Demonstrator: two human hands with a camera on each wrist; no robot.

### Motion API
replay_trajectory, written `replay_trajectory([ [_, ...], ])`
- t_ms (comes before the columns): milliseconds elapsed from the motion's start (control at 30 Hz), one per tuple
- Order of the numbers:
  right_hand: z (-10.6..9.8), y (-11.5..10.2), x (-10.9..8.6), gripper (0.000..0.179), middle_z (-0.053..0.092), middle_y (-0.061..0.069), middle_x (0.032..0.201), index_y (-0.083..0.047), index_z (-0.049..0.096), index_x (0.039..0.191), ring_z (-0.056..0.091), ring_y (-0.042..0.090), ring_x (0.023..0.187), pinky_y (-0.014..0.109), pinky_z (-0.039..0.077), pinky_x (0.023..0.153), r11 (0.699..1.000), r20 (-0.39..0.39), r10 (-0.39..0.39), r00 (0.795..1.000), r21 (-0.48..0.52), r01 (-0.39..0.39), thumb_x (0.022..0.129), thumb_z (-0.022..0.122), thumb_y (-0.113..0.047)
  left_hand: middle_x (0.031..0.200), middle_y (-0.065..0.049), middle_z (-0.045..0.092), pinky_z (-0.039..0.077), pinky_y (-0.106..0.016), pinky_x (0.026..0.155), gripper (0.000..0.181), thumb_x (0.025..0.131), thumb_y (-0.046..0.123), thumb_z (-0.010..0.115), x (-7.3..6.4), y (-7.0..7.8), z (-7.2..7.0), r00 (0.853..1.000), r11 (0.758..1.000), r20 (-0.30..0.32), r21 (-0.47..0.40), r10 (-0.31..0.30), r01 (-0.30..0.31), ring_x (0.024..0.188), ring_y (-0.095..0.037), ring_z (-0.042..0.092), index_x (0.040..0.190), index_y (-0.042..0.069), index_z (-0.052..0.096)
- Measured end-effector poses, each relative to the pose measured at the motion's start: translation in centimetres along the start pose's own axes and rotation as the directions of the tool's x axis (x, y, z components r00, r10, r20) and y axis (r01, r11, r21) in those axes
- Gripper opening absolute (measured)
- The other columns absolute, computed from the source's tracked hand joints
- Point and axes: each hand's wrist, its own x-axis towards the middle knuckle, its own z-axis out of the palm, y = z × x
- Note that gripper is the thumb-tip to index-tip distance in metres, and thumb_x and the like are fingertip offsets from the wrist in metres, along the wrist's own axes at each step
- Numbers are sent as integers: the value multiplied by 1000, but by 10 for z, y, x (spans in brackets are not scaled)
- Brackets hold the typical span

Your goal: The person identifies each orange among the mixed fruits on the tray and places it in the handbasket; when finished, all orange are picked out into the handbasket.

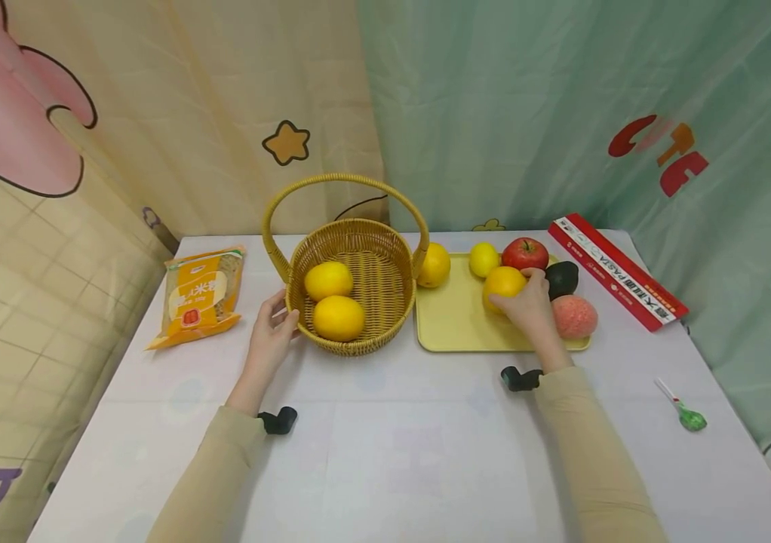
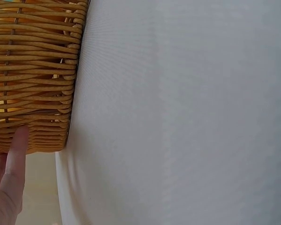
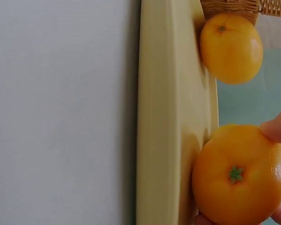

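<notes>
My left hand (image 1: 271, 335) rests against the left side of a wicker basket (image 1: 385, 332) with a tall arched handle. In the left wrist view, a fairly straight digit touches the woven wall (image 2: 32, 79). Two yellow oval fruits, one (image 1: 328, 281) behind the other (image 1: 339, 318), lie inside the basket. With thumb and fingers around it, my right hand (image 1: 529, 305) holds an orange (image 3: 239, 176) over the pale yellow tray (image 1: 460, 324). A second orange (image 1: 434, 265) sits at the tray's left end, beside the basket.
Also on the tray are a small yellow fruit (image 1: 484, 259), a red apple (image 1: 525, 255), a dark green avocado (image 1: 562, 278) and a pink peach-like fruit (image 1: 574, 317). A yellow food bag (image 1: 201, 296) lies left, a red pasta box (image 1: 618, 270) and green lollipop (image 1: 689, 417) right.
</notes>
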Motion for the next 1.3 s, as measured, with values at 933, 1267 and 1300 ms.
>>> replay_trajectory([
  [933,26,-76,-61,85,39,15,147,-8,34,147,46,35,125,53,50,102,916,127,-380,916,190,353,78,80,-24,158,-11,32,50,-45,107,58,104,20,48,2,-1,1,1000,1000,-8,5,-12,12,140,-29,40,157,18,22],
  [1267,72,-103,-57,88,41,11,147,-12,37,147,48,29,124,51,48,105,830,203,-556,806,167,531,73,82,-27,156,-13,33,50,-45,106,58,104,18,48,1,1,1,1000,1000,-12,-13,2,-2,137,-29,43,156,15,23],
  [1300,76,-105,-55,88,41,11,147,-12,38,147,48,28,124,51,48,105,818,202,-575,793,152,555,73,82,-26,156,-13,33,50,-45,106,58,104,18,48,1,1,1,1000,1000,-12,-11,2,-2,137,-29,42,156,15,23],
])
